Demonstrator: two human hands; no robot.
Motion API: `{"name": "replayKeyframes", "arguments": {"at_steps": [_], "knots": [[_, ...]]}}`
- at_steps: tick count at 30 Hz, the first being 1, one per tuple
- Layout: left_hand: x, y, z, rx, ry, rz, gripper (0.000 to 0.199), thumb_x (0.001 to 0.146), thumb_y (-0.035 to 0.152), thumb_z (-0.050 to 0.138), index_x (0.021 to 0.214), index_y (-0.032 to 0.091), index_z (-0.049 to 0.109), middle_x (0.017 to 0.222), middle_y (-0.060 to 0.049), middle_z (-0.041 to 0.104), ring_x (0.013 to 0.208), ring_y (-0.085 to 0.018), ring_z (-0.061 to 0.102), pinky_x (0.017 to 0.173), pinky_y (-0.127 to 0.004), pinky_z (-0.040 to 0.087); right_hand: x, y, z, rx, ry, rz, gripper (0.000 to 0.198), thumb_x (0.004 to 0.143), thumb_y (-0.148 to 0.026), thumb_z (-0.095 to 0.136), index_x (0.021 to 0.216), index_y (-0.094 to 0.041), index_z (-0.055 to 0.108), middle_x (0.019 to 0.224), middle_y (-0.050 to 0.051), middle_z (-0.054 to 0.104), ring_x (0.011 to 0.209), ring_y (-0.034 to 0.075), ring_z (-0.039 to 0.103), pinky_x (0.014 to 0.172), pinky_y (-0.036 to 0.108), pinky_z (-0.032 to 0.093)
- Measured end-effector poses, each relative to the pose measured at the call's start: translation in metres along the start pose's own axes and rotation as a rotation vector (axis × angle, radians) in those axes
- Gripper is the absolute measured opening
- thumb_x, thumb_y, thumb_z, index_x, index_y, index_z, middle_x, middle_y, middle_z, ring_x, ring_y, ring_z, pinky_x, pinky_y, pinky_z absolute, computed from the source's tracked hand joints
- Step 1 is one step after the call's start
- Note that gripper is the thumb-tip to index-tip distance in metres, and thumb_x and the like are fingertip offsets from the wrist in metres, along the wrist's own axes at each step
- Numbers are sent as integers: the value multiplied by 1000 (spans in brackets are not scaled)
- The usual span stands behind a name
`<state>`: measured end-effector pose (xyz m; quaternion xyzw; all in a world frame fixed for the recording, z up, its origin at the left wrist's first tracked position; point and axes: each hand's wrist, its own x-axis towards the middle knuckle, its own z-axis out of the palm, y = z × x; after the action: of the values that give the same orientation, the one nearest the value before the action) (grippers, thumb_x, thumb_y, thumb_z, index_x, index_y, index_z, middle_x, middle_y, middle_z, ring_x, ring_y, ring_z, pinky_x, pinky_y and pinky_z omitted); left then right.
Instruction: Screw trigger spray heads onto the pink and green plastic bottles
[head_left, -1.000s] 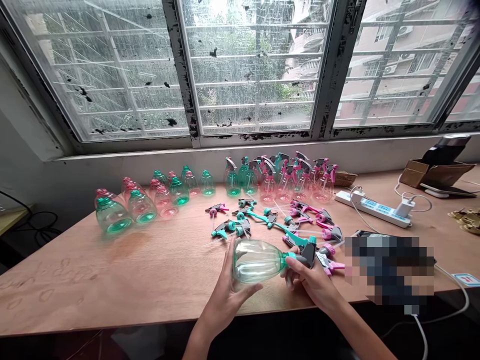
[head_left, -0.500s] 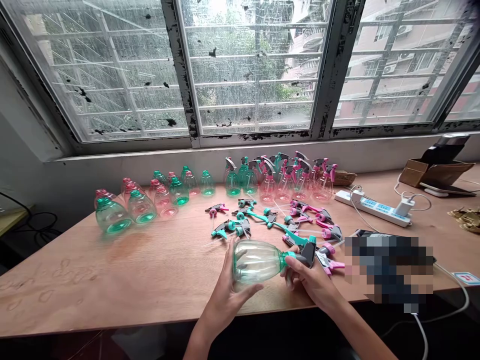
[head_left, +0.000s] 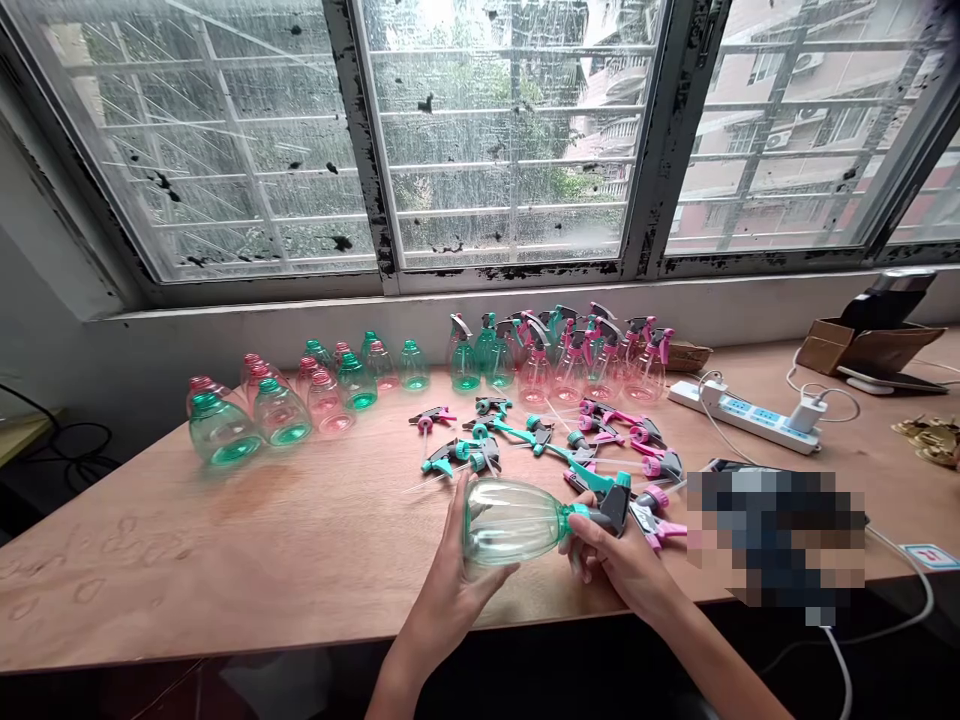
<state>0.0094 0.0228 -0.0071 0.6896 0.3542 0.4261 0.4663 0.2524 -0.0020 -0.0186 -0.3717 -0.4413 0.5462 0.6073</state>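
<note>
A clear green spray bottle [head_left: 514, 522] lies sideways in the air above the table's front edge, its base to the left and its neck to the right. My left hand [head_left: 457, 575] is wrapped around the base end, thumb below. At the neck, my right hand [head_left: 611, 550] grips the teal collar of the trigger sprayer head [head_left: 619, 503], which sits on the bottle's mouth. Some right fingers are hidden behind the neck. Just beyond the bottle, loose teal and pink trigger sprayer heads [head_left: 536, 435] with thin tubes lie scattered.
Headless green and pink bottles [head_left: 283, 415] stand at the left back. Bottles with sprayer heads [head_left: 570, 370] are grouped near the wall. A white power strip [head_left: 746, 415], a cardboard box [head_left: 840, 345] and a pixelated object [head_left: 784, 540] occupy the right side of the wooden table [head_left: 187, 570].
Almost nothing differs. Both hands keep their grip on the spray bottle, and the whole view has shifted very slightly.
</note>
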Motion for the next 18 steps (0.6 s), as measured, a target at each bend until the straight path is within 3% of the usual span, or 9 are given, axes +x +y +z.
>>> {"name": "replayKeyframes", "arguments": {"at_steps": [3, 6, 10, 14, 18], "knots": [[-1, 1, 0, -9, 4, -17, 104, 94, 45, 79, 171, 45, 9, 182, -6, 17, 166, -37, 23, 135, -56, 14, 0, -1, 1, -8, 7, 5, 41, 90, -50, 85, 97, -22, 57, 70, 2, 79, 48, 14, 67, 45, 21, 48], [-2, 7, 1, -82, -3, -81, 117, 89, 48, 84, 172, 41, 2, 181, -9, 19, 165, -38, 26, 134, -56, 16, -1, -2, 2, -20, 16, 17, 42, 88, -51, 87, 98, -22, 58, 71, 3, 79, 48, 15, 68, 44, 21, 48], [-2, 12, 1, -120, -8, -95, 109, 93, 51, 79, 173, 33, 8, 179, -13, 25, 164, -37, 27, 134, -55, 20, -1, -4, 2, -18, 17, 14, 43, 87, -51, 87, 97, -22, 58, 70, 2, 78, 48, 15, 67, 45, 22, 49], [-2, 7, 0, 9, -2, -27, 103, 94, 47, 78, 171, 43, 10, 182, -6, 15, 166, -36, 21, 135, -55, 14, -1, -3, 2, -8, 15, 15, 41, 89, -51, 86, 96, -22, 57, 70, 2, 77, 48, 15, 67, 46, 23, 49], [-4, 4, -1, 4, -13, -21, 107, 94, 47, 78, 171, 46, 4, 180, -7, 21, 163, -35, 30, 134, -56, 17, 0, 0, 1, -14, 18, 21, 42, 88, -52, 87, 98, -22, 59, 70, 2, 77, 48, 15, 66, 45, 23, 49]]}}
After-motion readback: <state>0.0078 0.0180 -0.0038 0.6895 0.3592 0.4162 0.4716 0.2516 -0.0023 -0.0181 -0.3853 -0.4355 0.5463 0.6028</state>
